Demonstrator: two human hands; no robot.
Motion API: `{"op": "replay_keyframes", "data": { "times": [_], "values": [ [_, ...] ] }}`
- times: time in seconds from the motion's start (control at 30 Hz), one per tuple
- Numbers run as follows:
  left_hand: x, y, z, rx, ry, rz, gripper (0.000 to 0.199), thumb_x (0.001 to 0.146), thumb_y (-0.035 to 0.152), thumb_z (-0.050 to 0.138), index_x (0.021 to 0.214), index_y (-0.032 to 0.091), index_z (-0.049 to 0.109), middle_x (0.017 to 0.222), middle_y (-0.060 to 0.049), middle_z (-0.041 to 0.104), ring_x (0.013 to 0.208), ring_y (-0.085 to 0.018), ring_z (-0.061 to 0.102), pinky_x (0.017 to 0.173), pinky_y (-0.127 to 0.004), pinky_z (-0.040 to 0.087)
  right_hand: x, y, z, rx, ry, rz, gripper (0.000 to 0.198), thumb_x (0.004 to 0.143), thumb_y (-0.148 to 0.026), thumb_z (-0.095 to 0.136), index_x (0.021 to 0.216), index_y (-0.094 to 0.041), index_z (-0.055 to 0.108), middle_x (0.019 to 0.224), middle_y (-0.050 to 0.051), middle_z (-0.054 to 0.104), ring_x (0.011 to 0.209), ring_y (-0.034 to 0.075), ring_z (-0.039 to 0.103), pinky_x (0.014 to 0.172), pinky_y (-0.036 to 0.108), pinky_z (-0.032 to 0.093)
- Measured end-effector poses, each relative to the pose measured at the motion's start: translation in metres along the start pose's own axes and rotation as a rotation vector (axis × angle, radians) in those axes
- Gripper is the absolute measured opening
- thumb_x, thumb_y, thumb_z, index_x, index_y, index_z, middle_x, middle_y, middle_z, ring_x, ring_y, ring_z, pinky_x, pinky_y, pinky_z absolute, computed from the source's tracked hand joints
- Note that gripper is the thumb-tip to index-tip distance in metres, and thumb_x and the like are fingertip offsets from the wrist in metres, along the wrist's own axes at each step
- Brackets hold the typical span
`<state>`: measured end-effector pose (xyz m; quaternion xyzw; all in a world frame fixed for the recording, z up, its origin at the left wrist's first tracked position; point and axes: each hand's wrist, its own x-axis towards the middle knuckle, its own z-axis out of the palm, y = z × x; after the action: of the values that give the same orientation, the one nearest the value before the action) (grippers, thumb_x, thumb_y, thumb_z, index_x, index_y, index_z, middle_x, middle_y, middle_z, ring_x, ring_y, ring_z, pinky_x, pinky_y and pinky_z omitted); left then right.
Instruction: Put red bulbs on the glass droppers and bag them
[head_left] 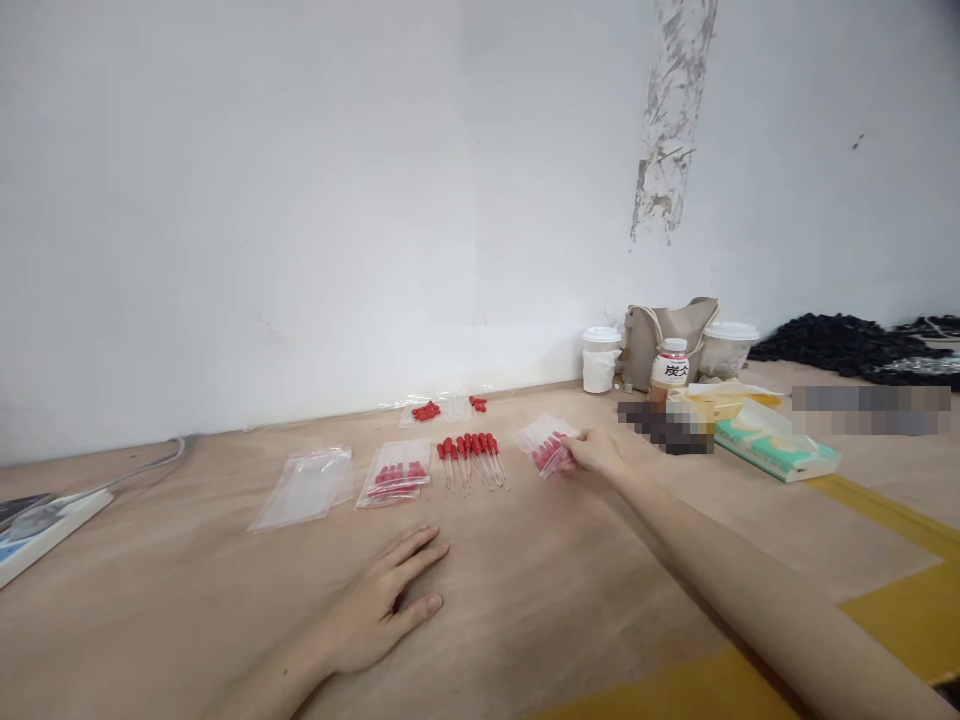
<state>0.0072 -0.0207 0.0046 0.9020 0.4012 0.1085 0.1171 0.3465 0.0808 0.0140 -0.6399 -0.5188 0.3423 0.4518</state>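
Observation:
My right hand [592, 452] reaches far across the tan table [525, 590] and grips a small clear bag of red-handled tools [546, 446] by its right edge. To its left, several loose red-handled tools [471, 456] lie in a row. Further left sit a filled clear bag of the same tools [395, 477] and an empty clear bag [306, 486]. My left hand [382, 608] rests flat on the table near me, fingers apart, holding nothing.
More bags with small red parts [439, 408] lie by the wall. At the back right stand two lidded cups [601, 359], a bottle [669, 368], a beige bag [667, 330], a tissue pack [776, 447] and a black pile [847, 345]. A white power strip [45, 520] lies at the left.

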Motion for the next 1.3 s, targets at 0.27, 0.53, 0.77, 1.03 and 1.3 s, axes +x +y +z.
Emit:
{"op": "replay_keyframes", "data": {
  "times": [0.27, 0.53, 0.77, 1.03, 1.3],
  "values": [
    [-0.002, 0.004, 0.004, 0.007, 0.117, -0.030, 0.039, 0.084, 0.042, 0.041, 0.121, 0.030, 0.045, 0.134, -0.002, 0.037, 0.120, -0.024, 0.036, 0.097, -0.040, 0.035, -0.030, 0.002, -0.004, -0.507, 0.288, -0.203, 0.026, 0.071, -0.036, 0.052, 0.056, -0.016, 0.051, 0.071, 0.013, 0.061, 0.079, 0.025, 0.055, 0.063, 0.029, 0.033],
    [0.002, -0.092, -0.046, 0.375, 0.434, -0.428, 0.042, 0.081, 0.042, 0.036, 0.109, 0.019, 0.055, 0.118, -0.007, 0.052, 0.113, -0.025, 0.042, 0.096, -0.036, 0.032, -0.035, -0.014, 0.046, -0.417, -0.040, -0.492, 0.010, 0.069, -0.017, 0.050, 0.068, -0.016, 0.059, 0.072, 0.005, 0.064, 0.068, 0.014, 0.056, 0.061, 0.021, 0.037],
    [0.014, -0.163, -0.068, 0.391, 0.325, -0.941, 0.066, 0.080, 0.049, 0.021, 0.114, 0.000, 0.048, 0.113, -0.024, 0.052, 0.106, -0.035, 0.047, 0.086, -0.042, 0.036, 0.014, -0.032, 0.091, -0.450, 0.001, -0.238, 0.015, 0.064, -0.016, 0.051, 0.050, -0.016, 0.057, 0.059, 0.009, 0.062, 0.065, 0.019, 0.058, 0.056, 0.024, 0.038],
    [0.014, -0.171, -0.042, 0.393, 0.295, -0.964, 0.055, 0.081, 0.047, 0.024, 0.101, 0.008, 0.057, 0.110, -0.023, 0.053, 0.105, -0.037, 0.047, 0.082, -0.044, 0.036, 0.033, -0.031, 0.105, -0.359, -0.035, -0.033, 0.013, 0.061, -0.027, 0.059, 0.055, -0.016, 0.056, 0.045, 0.006, 0.054, 0.047, 0.018, 0.055, 0.043, 0.024, 0.038],
    [0.011, -0.172, -0.039, 0.359, 0.366, -0.977, 0.039, 0.083, 0.027, 0.028, 0.085, 0.010, 0.062, 0.091, -0.021, 0.062, 0.085, -0.033, 0.058, 0.070, -0.042, 0.041, 0.041, -0.032, 0.110, -0.152, -0.071, 0.044, 0.016, 0.060, -0.025, 0.061, 0.053, -0.017, 0.049, 0.034, -0.002, 0.040, 0.029, 0.010, 0.038, 0.029, 0.022, 0.026]
  ]
}}
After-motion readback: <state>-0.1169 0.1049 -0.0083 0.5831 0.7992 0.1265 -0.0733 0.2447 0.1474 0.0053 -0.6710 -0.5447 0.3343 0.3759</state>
